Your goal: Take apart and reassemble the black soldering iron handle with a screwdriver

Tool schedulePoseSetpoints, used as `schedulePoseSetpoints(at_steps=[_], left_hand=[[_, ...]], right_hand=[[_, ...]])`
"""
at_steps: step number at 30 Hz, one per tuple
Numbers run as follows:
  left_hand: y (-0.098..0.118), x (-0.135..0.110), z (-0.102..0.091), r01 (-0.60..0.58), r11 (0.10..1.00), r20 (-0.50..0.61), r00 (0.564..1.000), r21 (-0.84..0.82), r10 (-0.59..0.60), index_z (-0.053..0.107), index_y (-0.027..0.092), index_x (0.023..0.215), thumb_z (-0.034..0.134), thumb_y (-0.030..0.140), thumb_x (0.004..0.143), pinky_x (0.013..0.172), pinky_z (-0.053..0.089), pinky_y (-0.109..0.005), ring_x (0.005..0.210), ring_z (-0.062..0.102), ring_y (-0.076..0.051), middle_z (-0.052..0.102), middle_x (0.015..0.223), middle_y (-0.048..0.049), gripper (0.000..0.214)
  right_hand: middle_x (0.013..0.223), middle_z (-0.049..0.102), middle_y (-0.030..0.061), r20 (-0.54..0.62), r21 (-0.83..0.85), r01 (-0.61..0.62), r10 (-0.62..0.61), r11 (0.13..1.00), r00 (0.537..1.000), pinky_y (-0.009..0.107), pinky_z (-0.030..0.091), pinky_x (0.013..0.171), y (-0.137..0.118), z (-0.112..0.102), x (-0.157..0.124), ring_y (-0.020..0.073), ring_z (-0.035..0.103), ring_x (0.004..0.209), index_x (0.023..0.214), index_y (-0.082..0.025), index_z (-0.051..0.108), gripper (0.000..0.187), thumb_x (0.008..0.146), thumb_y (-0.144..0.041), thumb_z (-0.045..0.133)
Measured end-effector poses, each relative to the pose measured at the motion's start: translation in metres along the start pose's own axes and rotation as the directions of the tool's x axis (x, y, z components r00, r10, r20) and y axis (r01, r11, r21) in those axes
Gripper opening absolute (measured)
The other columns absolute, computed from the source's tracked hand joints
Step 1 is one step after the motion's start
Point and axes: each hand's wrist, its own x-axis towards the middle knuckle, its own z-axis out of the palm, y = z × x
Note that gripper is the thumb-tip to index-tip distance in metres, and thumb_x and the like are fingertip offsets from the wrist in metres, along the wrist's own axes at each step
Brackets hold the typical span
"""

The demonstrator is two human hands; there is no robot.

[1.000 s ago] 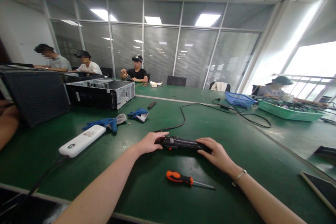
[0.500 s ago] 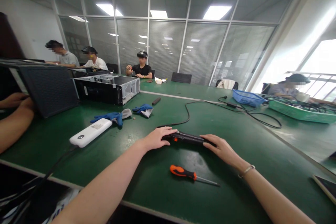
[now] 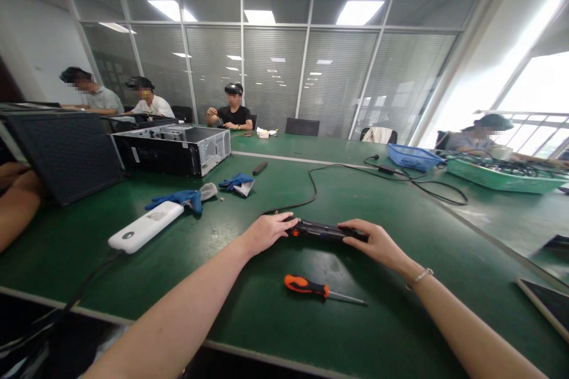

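A black power strip (image 3: 320,229) with a small orange switch lies across the green table (image 3: 355,201) in front of me. My left hand (image 3: 267,232) grips its left end, where a black cable (image 3: 311,192) leaves toward the far side. My right hand (image 3: 376,243) is closed over its right end, a bracelet on that wrist. An orange-handled screwdriver (image 3: 317,289) lies on the table just nearer to me than the strip, untouched.
A white power strip (image 3: 144,227) and blue gloves (image 3: 186,197) lie to the left, before an open computer case (image 3: 173,151) and a black panel (image 3: 62,154). A blue basket (image 3: 411,157) and green tray (image 3: 502,177) sit far right. Several people sit around the table; another person's arm (image 3: 15,201) rests at left.
The view shifted slightly as my head moved. Both hands stay on the ends of the black power strip; my right fingers curl a little more over its end.
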Motion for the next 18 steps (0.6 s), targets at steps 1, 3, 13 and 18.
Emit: schedulePoseSetpoints(at_steps=[1, 3, 13, 18], left_hand=[[0.000, 0.000, 0.000, -0.009, 1.000, -0.001, 1.000, 0.004, 0.009, 0.052, 0.025, 0.137, 0.059, 0.016, 0.092, 0.108, 0.043, -0.035, 0.125, 0.056, -0.022, 0.052, 0.142, -0.0081, 0.046], [0.000, -0.001, -0.001, -0.029, 0.999, 0.003, 1.000, 0.014, 0.029, 0.052, 0.025, 0.137, 0.059, 0.017, 0.092, 0.108, 0.043, -0.036, 0.126, 0.055, -0.023, 0.051, 0.143, -0.0082, 0.047], [-0.001, -0.001, -0.002, -0.006, 1.000, 0.010, 1.000, 0.021, 0.006, 0.052, 0.030, 0.137, 0.067, 0.019, 0.087, 0.109, 0.042, -0.037, 0.127, 0.054, -0.023, 0.051, 0.143, -0.0053, 0.053], [0.002, 0.000, -0.004, 0.013, 1.000, 0.021, 1.000, 0.018, -0.014, 0.050, 0.032, 0.138, 0.065, 0.018, 0.088, 0.109, 0.042, -0.036, 0.128, 0.053, -0.022, 0.049, 0.145, -0.0046, 0.054]], right_hand=[[0.117, 0.069, 0.0065, -0.002, 0.010, 0.005, -0.005, 1.000, 1.000, 0.040, 0.050, 0.092, 0.001, 0.001, 0.000, 0.0262, 0.063, 0.106, 0.117, -0.025, 0.067, 0.039, 0.084, -0.044, 0.062], [0.117, 0.068, 0.0062, -0.001, 0.038, 0.015, -0.015, 0.999, 1.000, 0.040, 0.049, 0.095, 0.002, 0.003, 0.000, 0.0258, 0.063, 0.107, 0.117, -0.025, 0.067, 0.038, 0.084, -0.043, 0.063], [0.109, 0.071, 0.0053, -0.150, 0.116, 0.001, 0.017, 0.993, 0.989, 0.042, 0.048, 0.097, 0.006, 0.011, -0.003, 0.0257, 0.065, 0.104, 0.107, -0.024, 0.071, 0.033, 0.079, -0.043, 0.067], [0.114, 0.069, 0.0059, -0.180, 0.109, 0.014, 0.006, 0.994, 0.984, 0.043, 0.045, 0.102, 0.004, 0.013, -0.005, 0.0260, 0.062, 0.110, 0.109, -0.025, 0.070, 0.032, 0.080, -0.039, 0.068]])
